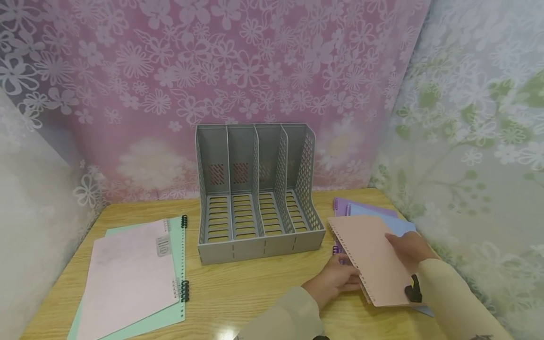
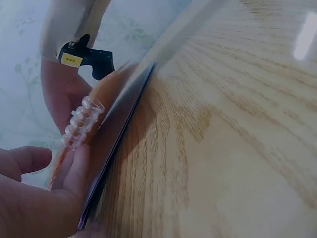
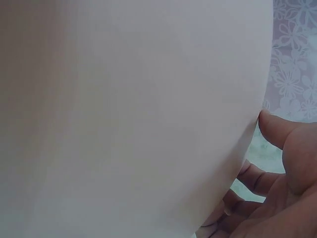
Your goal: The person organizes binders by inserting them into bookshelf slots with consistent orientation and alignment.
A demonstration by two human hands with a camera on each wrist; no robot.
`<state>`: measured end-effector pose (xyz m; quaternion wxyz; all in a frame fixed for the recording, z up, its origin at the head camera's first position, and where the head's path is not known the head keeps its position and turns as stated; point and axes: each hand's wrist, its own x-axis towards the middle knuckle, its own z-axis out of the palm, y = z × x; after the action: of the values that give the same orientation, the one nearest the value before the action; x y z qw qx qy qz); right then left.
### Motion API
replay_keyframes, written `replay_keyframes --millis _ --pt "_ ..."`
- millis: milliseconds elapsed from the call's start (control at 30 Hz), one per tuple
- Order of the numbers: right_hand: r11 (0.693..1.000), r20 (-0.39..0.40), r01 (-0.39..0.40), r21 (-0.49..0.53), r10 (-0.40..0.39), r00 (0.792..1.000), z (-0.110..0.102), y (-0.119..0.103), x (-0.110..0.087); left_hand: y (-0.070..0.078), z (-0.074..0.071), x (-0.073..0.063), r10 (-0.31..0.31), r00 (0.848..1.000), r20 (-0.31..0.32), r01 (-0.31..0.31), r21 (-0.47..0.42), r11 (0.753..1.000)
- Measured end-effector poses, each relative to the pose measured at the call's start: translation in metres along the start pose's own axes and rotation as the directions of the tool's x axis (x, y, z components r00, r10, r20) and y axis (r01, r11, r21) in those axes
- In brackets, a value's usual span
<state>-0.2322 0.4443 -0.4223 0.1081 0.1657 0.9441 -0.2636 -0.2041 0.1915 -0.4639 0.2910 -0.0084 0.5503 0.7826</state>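
Note:
A peach spiral notebook [image 1: 371,257] is tilted above a light blue notebook [image 1: 397,224] and a purple notebook [image 1: 340,204] at the table's right side. My right hand [image 1: 410,251] pinches its right edge; in the right wrist view the thumb [image 3: 277,130] is on one side and the fingers [image 3: 257,178] are on the other. At the bound edge, my left hand [image 1: 333,279] touches with extended fingers. The left wrist view shows those fingers by the clear coil [image 2: 81,121], with the left thumb [image 2: 32,158] apart from it.
A grey file rack [image 1: 261,248] with several upright compartments stands at the back middle. On the left lie a pale pink notebook [image 1: 127,278] and, partly beneath it, a mint green notebook [image 1: 180,264] with black coils. Flowered curtains [image 1: 255,71] hang behind and beside the wooden table [image 1: 238,288].

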Motion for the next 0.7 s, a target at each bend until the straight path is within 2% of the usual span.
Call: replay_keyframes --millis 233,467,567,700 --pt "1.000 0.001 0.029 0.013 -0.029 1.000 0.002 -0.006 0.000 0.000 -0.003 0.000 0.027 1.000 0.003 -0.027 0.026 0.999" --pt "0.998 -0.010 0.024 -0.055 -0.025 1.000 -0.001 -0.010 0.002 0.003 -0.006 0.000 0.061 0.998 0.010 -0.062 0.044 0.997" --pt "1.000 -0.023 0.012 -0.025 -0.013 1.000 -0.002 -0.011 0.003 0.004 -0.007 0.000 0.069 0.998 -0.001 -0.069 0.063 0.996" --pt "0.999 -0.060 0.025 -0.035 -0.027 0.998 -0.004 -0.011 0.004 0.005 -0.007 0.000 0.089 0.996 -0.026 -0.085 0.109 0.990"
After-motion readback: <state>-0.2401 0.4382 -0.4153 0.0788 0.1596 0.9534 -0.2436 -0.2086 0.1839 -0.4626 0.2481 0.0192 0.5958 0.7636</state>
